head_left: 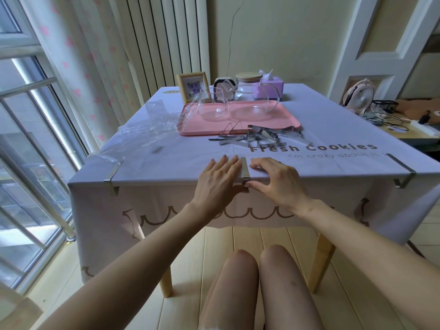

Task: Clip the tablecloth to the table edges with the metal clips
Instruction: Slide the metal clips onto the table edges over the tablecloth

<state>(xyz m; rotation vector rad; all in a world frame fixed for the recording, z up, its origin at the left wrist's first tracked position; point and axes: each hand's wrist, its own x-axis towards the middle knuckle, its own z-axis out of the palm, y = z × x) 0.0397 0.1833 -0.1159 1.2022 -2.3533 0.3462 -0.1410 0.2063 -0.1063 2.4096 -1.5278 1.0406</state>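
Silver clip [244,171] astride lilac tablecloth [166,160] edge | right hand [278,183] pinches it

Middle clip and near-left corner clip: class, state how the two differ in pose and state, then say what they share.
The middle clip lies straight across the near edge; the near-left corner clip sits at a slant. The middle clip has the left hand flat beside it and the right hand with its thumb at its front end; the near-left corner clip is untouched. Both are metal strips hooked over the tablecloth at the table edge.
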